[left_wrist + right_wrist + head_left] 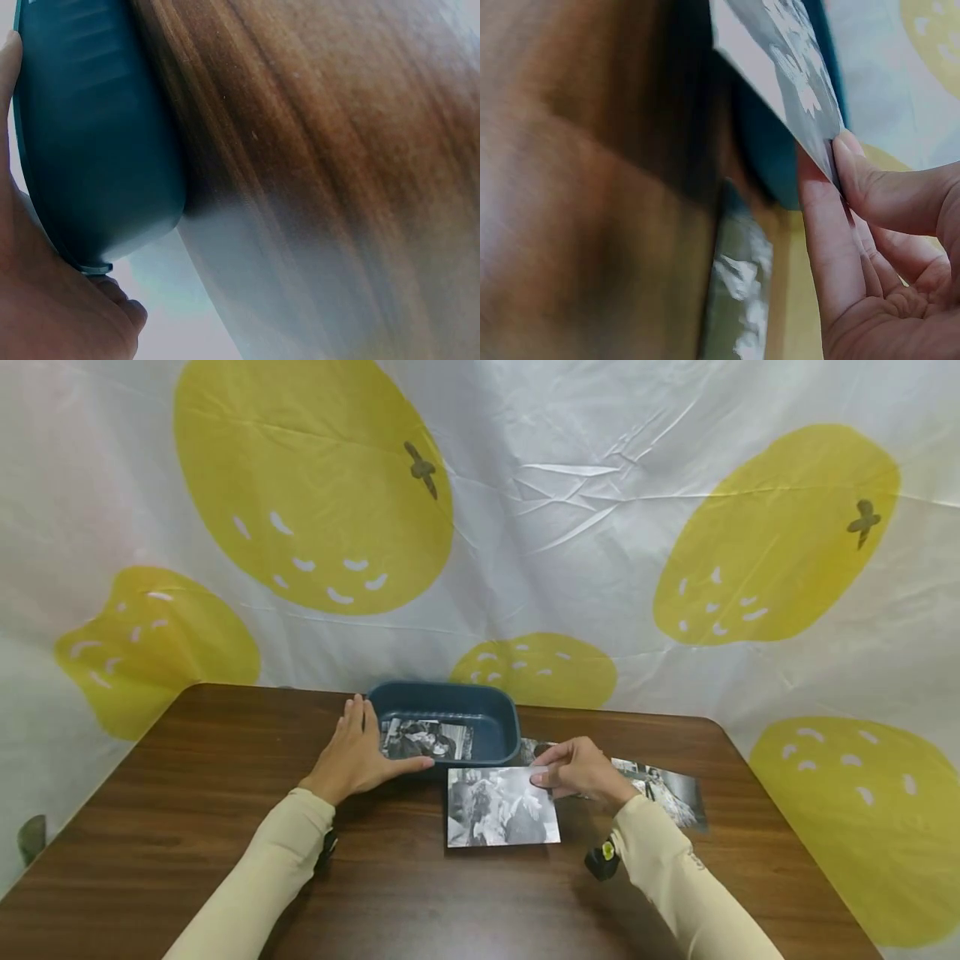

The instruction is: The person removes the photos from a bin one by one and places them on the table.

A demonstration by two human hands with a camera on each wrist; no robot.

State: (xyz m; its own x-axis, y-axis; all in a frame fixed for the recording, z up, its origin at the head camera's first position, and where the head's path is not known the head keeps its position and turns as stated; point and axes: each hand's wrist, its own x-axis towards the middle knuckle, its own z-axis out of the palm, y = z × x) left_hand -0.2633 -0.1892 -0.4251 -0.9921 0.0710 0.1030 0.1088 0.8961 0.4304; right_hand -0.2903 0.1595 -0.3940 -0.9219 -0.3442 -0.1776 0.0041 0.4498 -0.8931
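Observation:
A black-and-white photo [498, 814] is pinched at its upper right corner by my right hand [581, 770], thumb on top. It is held in front of a dark blue rectangular basin [495, 737]. My left hand [347, 762] rests at the basin's front left corner, its fingers extended up the left side and its thumb along the front rim. Inside the basin, toward the left, lie black-and-white photos [423, 740]. In the right wrist view, thumb and fingers [889, 191] grip the photo's edge, and its white border shows.
More black-and-white photos [671, 795] lie on the brown wooden table [420, 902] behind and beside my right hand, partly hidden by it. A white cloth [517, 527] with yellow fruit shapes hangs behind the table's far edge.

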